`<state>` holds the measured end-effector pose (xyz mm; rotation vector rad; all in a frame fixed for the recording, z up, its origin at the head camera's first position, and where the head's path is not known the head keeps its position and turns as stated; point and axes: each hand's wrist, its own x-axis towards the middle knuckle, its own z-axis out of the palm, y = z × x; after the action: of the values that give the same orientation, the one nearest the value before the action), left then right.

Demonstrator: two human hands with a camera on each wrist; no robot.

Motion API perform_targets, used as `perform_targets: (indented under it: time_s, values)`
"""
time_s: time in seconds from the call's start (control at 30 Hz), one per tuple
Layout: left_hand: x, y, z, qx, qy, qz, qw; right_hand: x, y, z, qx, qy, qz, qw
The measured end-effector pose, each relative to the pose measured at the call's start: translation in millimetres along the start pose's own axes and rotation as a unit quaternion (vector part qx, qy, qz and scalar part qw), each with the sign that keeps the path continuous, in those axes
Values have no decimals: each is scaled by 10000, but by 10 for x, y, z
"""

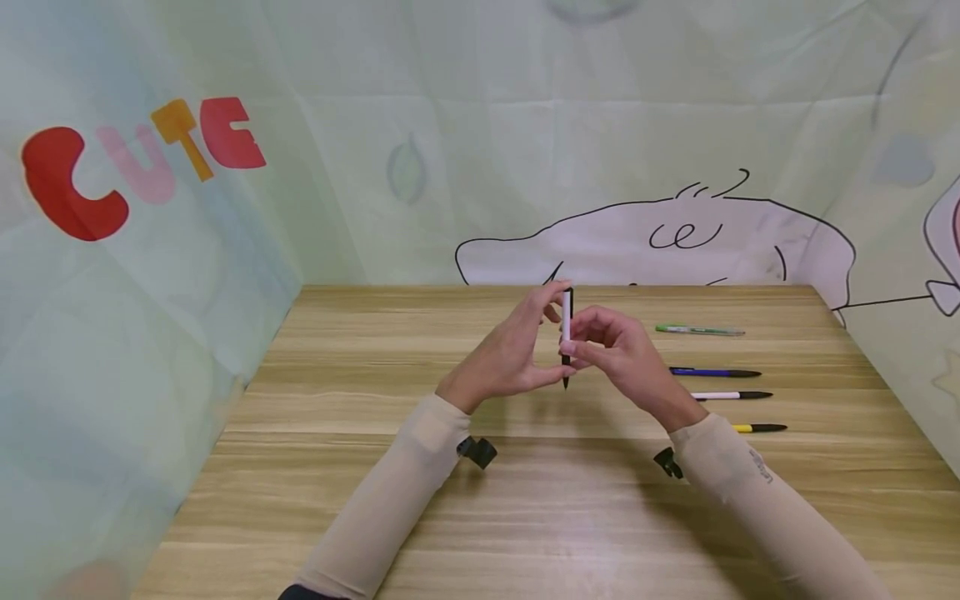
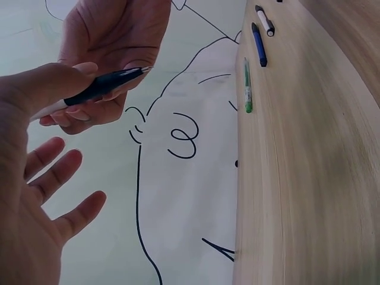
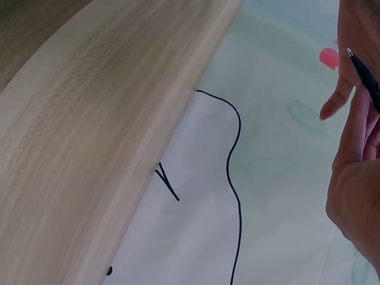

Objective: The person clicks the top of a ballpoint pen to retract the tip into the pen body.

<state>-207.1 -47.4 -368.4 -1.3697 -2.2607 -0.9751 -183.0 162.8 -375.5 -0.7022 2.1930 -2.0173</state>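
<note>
Above the table, a white pen [image 1: 566, 312] with a black clip and black grip stands upright, its point downward. My left hand [image 1: 506, 354] holds it lengthwise, index finger at the top end and thumb by the black grip. From the other side my right hand [image 1: 633, 362] pinches the barrel between thumb and fingers. In the left wrist view the metal point sticks out of the dark grip [image 2: 101, 85], beyond the left thumb, while the other left fingers are spread. The right wrist view catches the pen's dark end [image 3: 364, 77] at its edge.
On the right of the wooden table [image 1: 525, 508] lie a green pen [image 1: 700, 330], a blue pen [image 1: 716, 372], another white pen [image 1: 733, 396] and a yellow pen [image 1: 761, 427], roughly parallel. The right forearm partly covers some. A printed cloth backdrop [image 1: 420, 192] borders the table.
</note>
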Motion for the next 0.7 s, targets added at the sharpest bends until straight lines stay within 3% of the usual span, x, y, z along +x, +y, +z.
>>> perform_targets:
  time_s: [0.7]
  values:
    - [-5,-64,-178,43,-25,68,10000,34,16,-47,-105,-278,320,9990]
